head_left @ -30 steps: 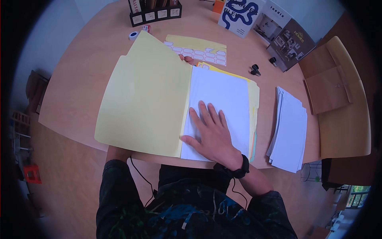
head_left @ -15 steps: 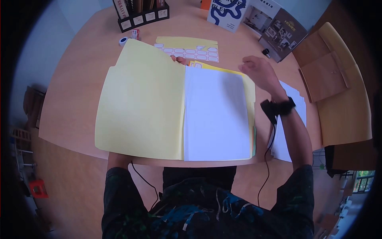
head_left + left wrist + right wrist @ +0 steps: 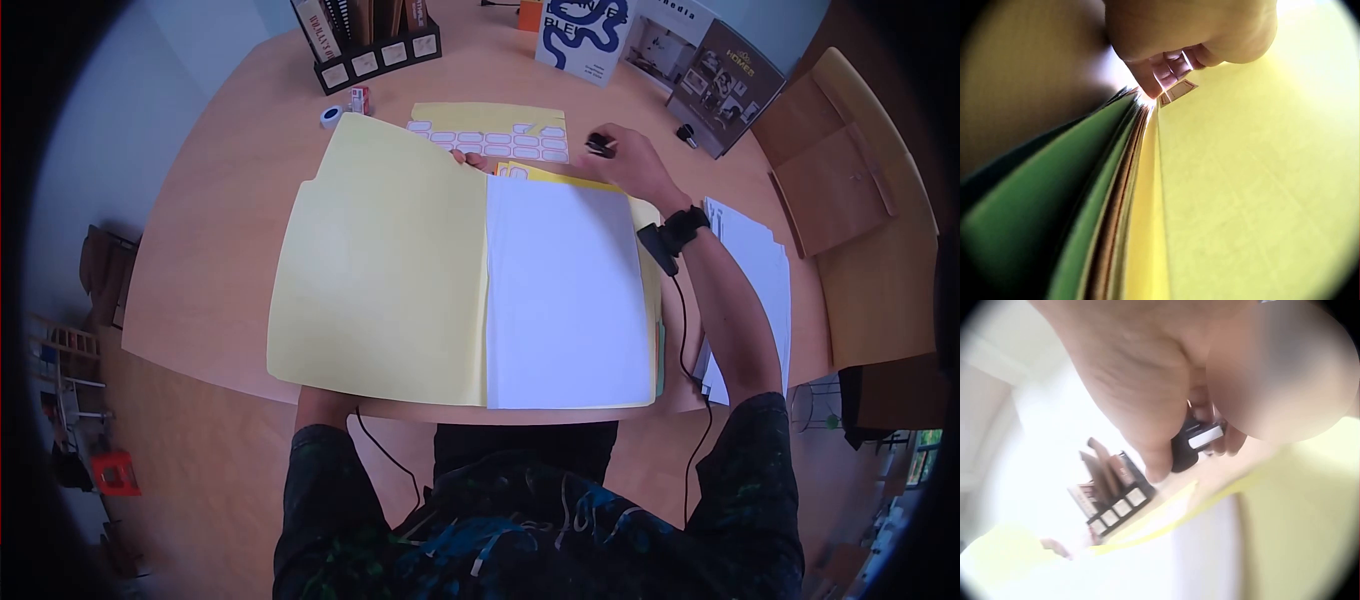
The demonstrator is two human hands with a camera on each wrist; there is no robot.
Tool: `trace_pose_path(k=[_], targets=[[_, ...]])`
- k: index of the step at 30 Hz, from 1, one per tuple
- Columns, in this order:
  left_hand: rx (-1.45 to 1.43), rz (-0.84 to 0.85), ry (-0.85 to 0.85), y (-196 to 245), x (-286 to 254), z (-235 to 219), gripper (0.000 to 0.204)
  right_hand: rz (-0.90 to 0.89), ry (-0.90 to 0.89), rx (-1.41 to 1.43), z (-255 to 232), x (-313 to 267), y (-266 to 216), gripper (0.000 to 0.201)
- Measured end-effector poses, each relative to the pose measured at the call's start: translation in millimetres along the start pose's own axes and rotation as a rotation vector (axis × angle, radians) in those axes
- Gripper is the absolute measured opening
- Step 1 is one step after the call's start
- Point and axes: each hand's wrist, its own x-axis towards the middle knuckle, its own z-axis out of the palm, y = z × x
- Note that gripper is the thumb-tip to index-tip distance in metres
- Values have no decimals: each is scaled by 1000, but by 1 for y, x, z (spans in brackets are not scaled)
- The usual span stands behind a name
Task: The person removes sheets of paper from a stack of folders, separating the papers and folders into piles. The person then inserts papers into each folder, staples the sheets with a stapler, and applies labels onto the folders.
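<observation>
A pale yellow file folder (image 3: 380,270) lies spread, its left cover raised and a stack of white paper (image 3: 565,300) on its right side. My left hand (image 3: 1191,31) is under the raised cover and grips the folder stack at its top spine end; only fingertips (image 3: 470,160) show in the head view. In the left wrist view, green folders (image 3: 1079,162) and brown and yellow layers stand beside the cover. Above the stack's top right corner, my right hand (image 3: 635,160) pinches a black binder clip (image 3: 600,146) between thumb and fingers.
A second binder clip (image 3: 685,133) lies before the standing books (image 3: 728,85). Loose papers (image 3: 765,265) lie to the right. Behind the folder are label sheets (image 3: 487,143), a tape roll (image 3: 331,117) and a black book rack (image 3: 375,65). A cable (image 3: 685,350) trails from my right wrist.
My right hand has left the paper, reached out to the right, picked up one binder clip and brought it back toward the folder's top edge. The left hand keeps its grip.
</observation>
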Motion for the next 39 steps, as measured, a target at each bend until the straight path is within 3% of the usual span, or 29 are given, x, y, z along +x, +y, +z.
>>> trace_pose_path(k=[3,7,10,12,13,16,20,27,30,32,33,35,37,39], targets=[[27,-21,-15,3,-8,2,46,-193,-73,64,30,2,-45,57],[75,-15,-53,13,-5,5,47,-173,-195,-30,47,6,-73,54],[105,-9,-84,13,-1,6,47,-22,-96,124,47,17,-55,52],[117,-11,-99,13,-1,7,48,30,194,121,38,19,-17,51],[120,-11,-106,13,1,6,48,61,236,105,30,18,4,51],[126,-19,-124,14,1,6,49,270,321,45,9,7,68,53],[144,-30,-144,15,0,9,49,299,332,-10,1,-9,117,51],[194,-34,-193,16,16,19,51,343,271,-52,1,-14,117,51],[205,-38,-209,18,-8,12,51,367,276,-84,0,-17,107,55],[207,-50,-217,17,-7,15,52,452,324,-446,0,-23,83,58],[207,-56,-219,17,-3,16,52,456,320,-447,-1,-28,67,58],[208,-68,-216,20,7,18,52,137,262,-245,-6,-48,26,59],[209,-79,-204,21,8,18,53,-109,-75,-49,-11,-81,-29,62],[218,-82,-196,22,3,18,53,-339,-186,-200,15,-106,-44,72]])
